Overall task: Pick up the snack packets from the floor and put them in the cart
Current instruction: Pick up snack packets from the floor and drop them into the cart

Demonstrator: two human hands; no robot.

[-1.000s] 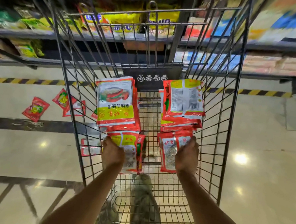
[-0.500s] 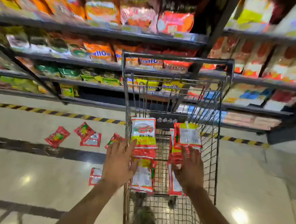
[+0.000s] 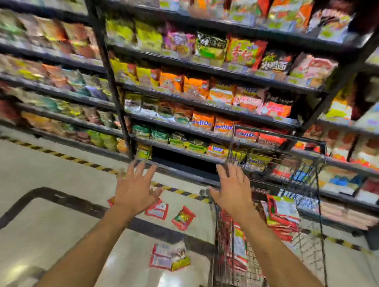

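Observation:
The wire cart (image 3: 319, 194) stands at the right, with red snack packets (image 3: 282, 216) stacked inside it. Several red packets lie on the pale floor left of the cart: one (image 3: 183, 217) near the dark stripe, one (image 3: 157, 210) beside it, and a pair (image 3: 169, 255) closer to me. My left hand (image 3: 135, 188) hovers above the floor packets with fingers spread and holds nothing. Over the cart's near left corner my right hand (image 3: 233, 190) is spread too, and it is empty. The view is blurred.
Tall dark shelves (image 3: 210, 69) full of snack bags fill the background. A yellow and black hazard stripe (image 3: 73, 158) runs along their base. A dark curved band (image 3: 49, 196) crosses the glossy floor.
Both hands have let go of the packets in the cart and risen out of it, fingers spread. The view has swung up and to the left, so the cart now sits at the right.

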